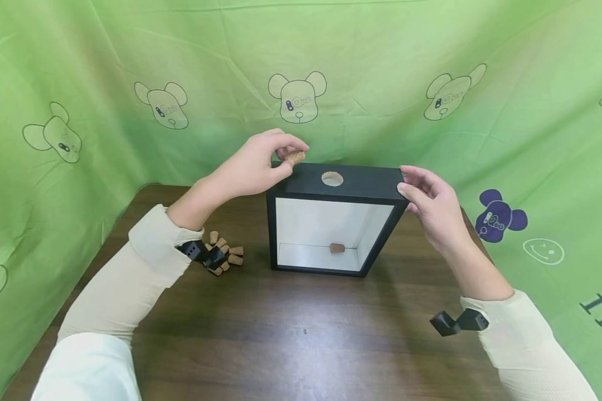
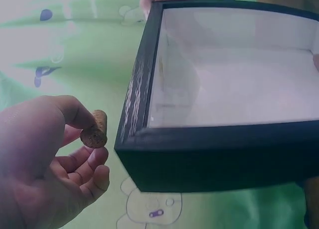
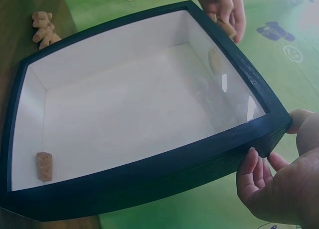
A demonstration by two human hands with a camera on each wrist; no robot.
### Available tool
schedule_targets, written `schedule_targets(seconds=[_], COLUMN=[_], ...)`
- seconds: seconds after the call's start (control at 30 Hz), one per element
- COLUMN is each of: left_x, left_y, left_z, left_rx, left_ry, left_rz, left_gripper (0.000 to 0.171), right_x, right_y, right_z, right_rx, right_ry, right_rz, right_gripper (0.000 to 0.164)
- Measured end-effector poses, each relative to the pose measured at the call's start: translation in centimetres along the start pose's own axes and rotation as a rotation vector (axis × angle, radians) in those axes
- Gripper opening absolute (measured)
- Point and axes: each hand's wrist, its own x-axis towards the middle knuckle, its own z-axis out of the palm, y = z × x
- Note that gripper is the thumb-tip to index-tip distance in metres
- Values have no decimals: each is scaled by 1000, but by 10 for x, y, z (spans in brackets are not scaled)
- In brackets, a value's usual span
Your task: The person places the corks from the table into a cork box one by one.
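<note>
A black-framed display box stands upright on the table, with a clear front, a white inside and a round hole in its top. My left hand pinches a cork between thumb and fingers, just over the left end of the box's top. In the left wrist view that cork is beside the frame's corner. My right hand grips the box's upper right corner, thumb in front and fingers behind. Inside the box, one cork lies on the floor toward the right.
Several loose corks lie in a pile on the brown wooden table, left of the box and below my left forearm. A green printed curtain hangs behind the table and along both sides. Each wrist carries a small black camera.
</note>
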Motion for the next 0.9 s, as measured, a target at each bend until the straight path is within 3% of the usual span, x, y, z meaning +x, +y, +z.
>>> schedule_targets(seconds=[0.17,0.53,0.9], left_x=[10,22,30], left_y=[5,9,8], left_z=[8,28,43], left_rx=[-43,-217,-242], left_ry=[35,120,55], left_rz=[28,12,22], left_gripper=[27,26,23], right_x=[0,-1,0], right_y=[0,-1,-1], right_z=[0,1,-1], right_rx=[6,6,-12], right_ry=[0,-3,4], right_rz=[-2,-4,-3], right_gripper=[32,33,32])
